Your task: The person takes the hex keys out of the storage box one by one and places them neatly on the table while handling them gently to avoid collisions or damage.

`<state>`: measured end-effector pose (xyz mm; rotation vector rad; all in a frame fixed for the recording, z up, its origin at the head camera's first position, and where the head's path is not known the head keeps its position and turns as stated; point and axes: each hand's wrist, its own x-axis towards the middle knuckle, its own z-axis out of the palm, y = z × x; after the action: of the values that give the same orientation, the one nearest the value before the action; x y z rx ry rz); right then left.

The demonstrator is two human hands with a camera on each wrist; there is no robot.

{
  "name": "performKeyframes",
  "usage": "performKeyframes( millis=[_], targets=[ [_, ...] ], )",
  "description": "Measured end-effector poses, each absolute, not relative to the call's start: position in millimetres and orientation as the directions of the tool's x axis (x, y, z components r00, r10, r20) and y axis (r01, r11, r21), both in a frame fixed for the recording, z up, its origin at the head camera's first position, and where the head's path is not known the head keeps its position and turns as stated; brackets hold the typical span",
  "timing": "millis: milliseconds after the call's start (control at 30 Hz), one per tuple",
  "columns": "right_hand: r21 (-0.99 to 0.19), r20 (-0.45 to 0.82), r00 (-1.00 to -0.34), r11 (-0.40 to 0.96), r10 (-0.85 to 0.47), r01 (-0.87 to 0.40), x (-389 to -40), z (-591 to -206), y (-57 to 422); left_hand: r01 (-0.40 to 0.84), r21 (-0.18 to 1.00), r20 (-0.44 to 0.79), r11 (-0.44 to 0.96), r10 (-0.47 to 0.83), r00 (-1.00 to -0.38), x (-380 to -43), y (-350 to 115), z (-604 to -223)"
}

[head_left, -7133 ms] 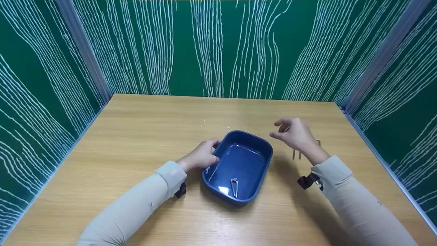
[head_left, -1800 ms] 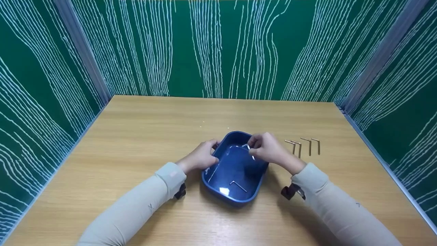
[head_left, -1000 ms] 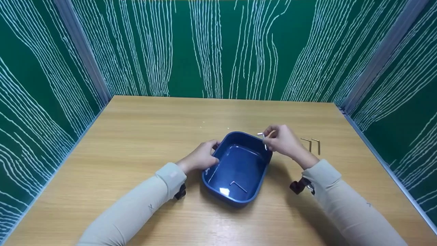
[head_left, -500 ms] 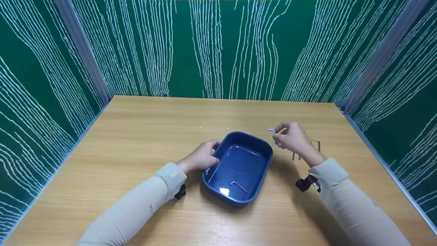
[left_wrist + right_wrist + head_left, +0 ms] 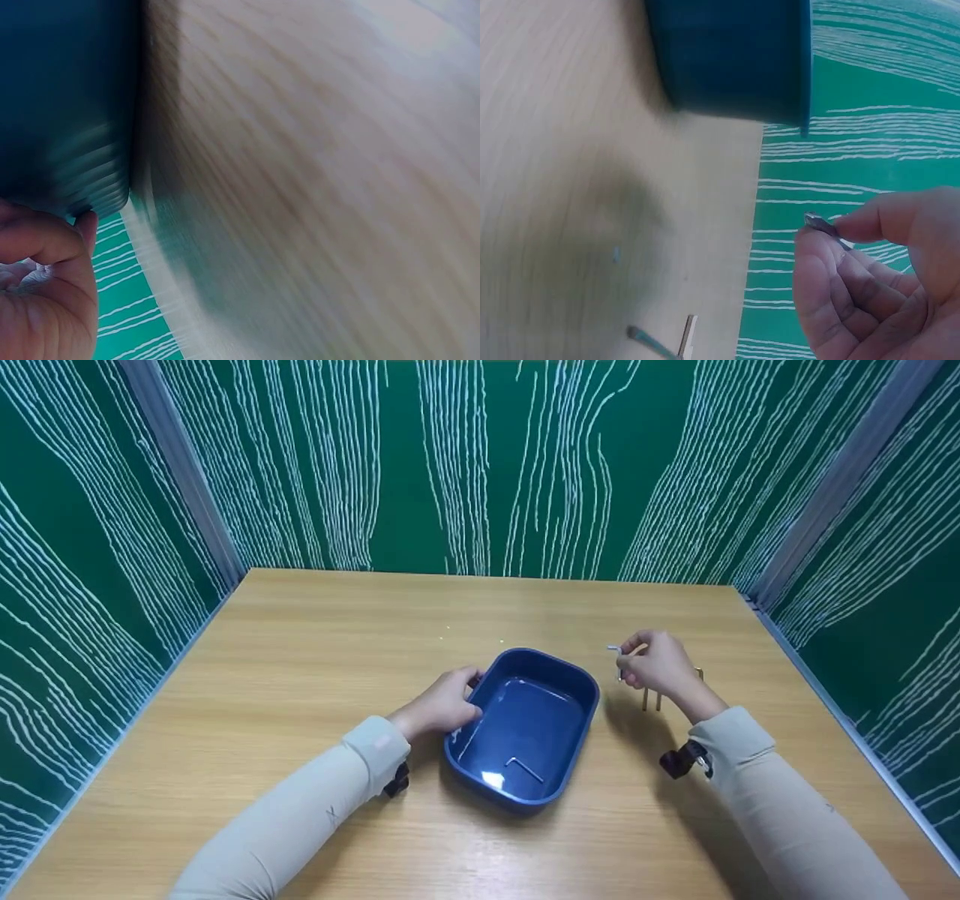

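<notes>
My left hand [image 5: 446,701] grips the left rim of a deep blue rectangular bin [image 5: 590,720], thumb over the edge. In the left wrist view, its fingers [image 5: 45,240] lie against the bin's outer wall [image 5: 60,97]. Inside the bin, near its front end, lies one L-shaped hex key [image 5: 526,771]. Right of the bin, above the table, my right hand [image 5: 660,664] pinches another silver hex key [image 5: 614,648] between thumb and fingers. The right wrist view shows that key's end [image 5: 819,222] at the fingertips. Several more hex keys [image 5: 659,703] lie on the table, partly hidden behind the right hand.
The wooden table [image 5: 337,622] meets green walls [image 5: 405,510] with white wavy lines at its back and sides. A few tiny white specks [image 5: 502,641] lie behind the bin. A bright reflection shows on the bin floor.
Seven seconds ago two keys appeared to lie in the bin and the right hand was empty. It has since lifted one out and carried it right, past the rim. The left hand stayed put.
</notes>
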<state>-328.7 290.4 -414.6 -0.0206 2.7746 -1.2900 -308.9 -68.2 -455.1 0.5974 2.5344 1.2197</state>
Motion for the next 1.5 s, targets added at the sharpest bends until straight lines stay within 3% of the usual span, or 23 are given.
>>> performKeyframes(
  millis=[933, 1500],
  targets=[
    [-0.650, -0.221, -0.975, 0.743, 0.019, 0.161, -343.8, -445.5, 317.9, 0.272, 0.788, -0.039, 0.553, 0.485, -0.874, -310.0, -69.5, -455.2],
    [-0.572, -0.190, -0.981, 0.808, 0.034, 0.139, -348.8, -456.4, 320.8, 0.250, 0.806, -0.045, 0.536, 0.477, -0.878, -311.8, -69.4, -458.6]
  ],
)
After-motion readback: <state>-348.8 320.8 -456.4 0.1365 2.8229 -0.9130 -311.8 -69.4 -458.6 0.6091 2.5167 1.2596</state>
